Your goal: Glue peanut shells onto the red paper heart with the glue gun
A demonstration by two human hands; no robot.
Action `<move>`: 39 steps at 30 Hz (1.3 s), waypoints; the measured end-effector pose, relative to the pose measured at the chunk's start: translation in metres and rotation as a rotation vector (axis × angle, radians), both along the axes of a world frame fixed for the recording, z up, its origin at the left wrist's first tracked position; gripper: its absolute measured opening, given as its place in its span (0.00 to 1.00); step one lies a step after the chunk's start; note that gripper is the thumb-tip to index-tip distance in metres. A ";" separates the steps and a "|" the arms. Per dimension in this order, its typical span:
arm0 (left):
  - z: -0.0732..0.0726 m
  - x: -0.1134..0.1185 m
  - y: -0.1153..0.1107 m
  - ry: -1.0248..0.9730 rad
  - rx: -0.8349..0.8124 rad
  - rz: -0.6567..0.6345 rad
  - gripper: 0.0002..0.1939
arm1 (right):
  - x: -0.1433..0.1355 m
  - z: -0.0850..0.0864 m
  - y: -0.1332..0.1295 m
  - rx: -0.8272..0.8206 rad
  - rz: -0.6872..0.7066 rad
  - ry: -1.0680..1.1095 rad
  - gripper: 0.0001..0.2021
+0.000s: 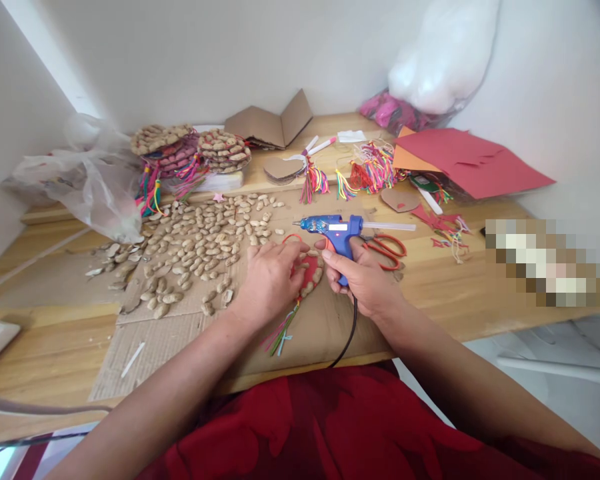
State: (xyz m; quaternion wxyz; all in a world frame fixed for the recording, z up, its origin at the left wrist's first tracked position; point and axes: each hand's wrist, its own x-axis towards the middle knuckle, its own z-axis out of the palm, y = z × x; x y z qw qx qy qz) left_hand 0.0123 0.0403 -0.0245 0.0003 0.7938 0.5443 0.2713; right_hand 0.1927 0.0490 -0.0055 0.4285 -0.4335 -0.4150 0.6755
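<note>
My right hand (363, 277) is wrapped round the handle of a blue hot glue gun (336, 230), its nozzle pointing left and a clear glue stick (391, 227) coming out of the back. Just left of it, my left hand (275, 277) rests with bent fingers drawn together over a red disc (311, 272) edged with peanuts. Whatever those fingertips pinch is hidden. Coloured tassel cords (283, 330) hang from the disc toward me. Many loose peanuts (203, 227) are spread to the left on a cardboard sheet (175, 340).
Orange-handled scissors (391, 253) lie behind my right hand. Stacks of peanut discs (163, 141) and a plastic bag (85, 173) stand back left. Tassels (375, 167), red paper (480, 157) and folded cardboard (273, 125) line the back. The gun's black cord (351, 333) runs to the table's front edge.
</note>
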 end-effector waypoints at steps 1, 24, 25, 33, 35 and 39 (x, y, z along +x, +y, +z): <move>-0.001 0.003 0.001 0.007 0.001 0.013 0.13 | 0.000 0.000 0.000 0.003 -0.004 0.014 0.17; -0.006 -0.017 0.001 -0.315 -0.160 -0.047 0.20 | 0.004 -0.008 0.004 0.003 -0.037 0.012 0.17; -0.007 -0.017 0.001 -0.308 -0.154 -0.049 0.21 | 0.004 -0.008 0.004 0.001 -0.037 0.011 0.17; -0.011 -0.016 0.003 -0.198 -0.060 -0.030 0.13 | 0.002 -0.005 0.004 -0.014 -0.041 0.018 0.18; -0.010 -0.017 0.003 -0.220 -0.079 -0.043 0.13 | 0.003 -0.006 0.005 -0.015 -0.040 0.019 0.18; -0.006 -0.019 0.003 -0.228 -0.119 0.003 0.13 | 0.003 -0.007 0.005 -0.007 -0.044 0.014 0.17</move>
